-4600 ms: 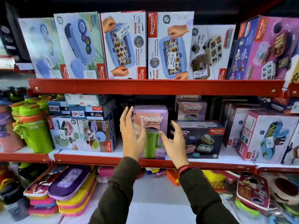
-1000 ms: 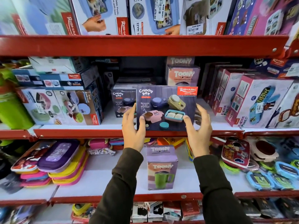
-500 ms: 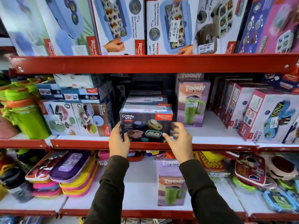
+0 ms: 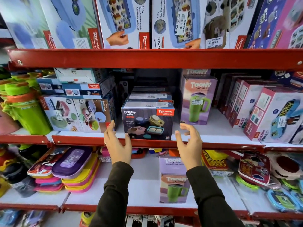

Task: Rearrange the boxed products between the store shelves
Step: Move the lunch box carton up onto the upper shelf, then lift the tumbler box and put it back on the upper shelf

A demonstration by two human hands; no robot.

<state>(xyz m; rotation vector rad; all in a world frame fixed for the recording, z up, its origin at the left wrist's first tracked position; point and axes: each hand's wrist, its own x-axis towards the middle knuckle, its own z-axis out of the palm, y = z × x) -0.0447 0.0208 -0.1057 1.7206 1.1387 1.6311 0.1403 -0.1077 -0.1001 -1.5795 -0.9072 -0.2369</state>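
Note:
A dark Crunchy Bite box stands at the front of the middle shelf, with more of the same kind lined up behind it. My left hand hovers open just left of the box, its thumb close to the lower left corner. My right hand is open to the right of the box, apart from it. A purple Toony tumbler box stands upright further right on the same shelf. Another Toony tumbler box stands on the lower shelf, below my right hand.
Stacked lunch-set boxes fill the middle shelf on the left, Kidzee boxes the right. Green bottles stand at far left. Large boxes line the top shelf. Flat colourful cases pile on the lower shelf.
Both hands held the Crunchy Bite box and set it on the middle shelf in front of its row. They have now let go and drawn back slightly, fingers spread.

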